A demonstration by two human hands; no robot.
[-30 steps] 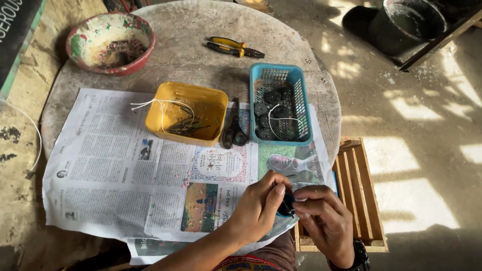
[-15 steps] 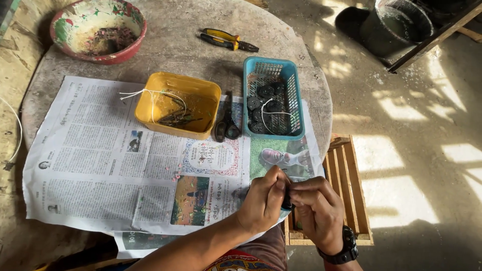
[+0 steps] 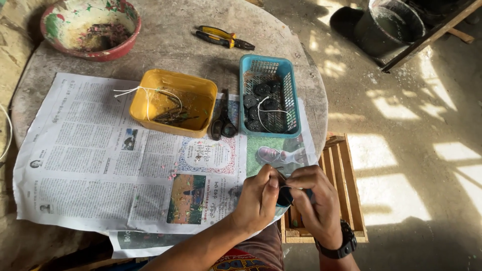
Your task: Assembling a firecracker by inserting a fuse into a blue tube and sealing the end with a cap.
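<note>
Head view: both hands met at the near edge of the round table (image 3: 165,50), over the corner of the newspaper (image 3: 95,165). Left hand (image 3: 258,198) with thumb and forefinger pressed together on a small dark round piece (image 3: 284,196); right hand (image 3: 316,206) curled around the same piece from the other side, fingertips pinching its edge. Compared with a second earlier, held the same two-handed grip, only closer together and a little farther out past the table edge, above the wooden crate (image 3: 346,185); no shift in the yellow tub (image 3: 201,100) with its string and sticks, the black scissors (image 3: 222,123), the blue basket (image 3: 291,95) of dark pieces, the pliers (image 3: 221,37) or the painted bowl (image 3: 90,30). Judged: fine fingerwork on the one piece continuing, nothing set down or picked up.
</note>
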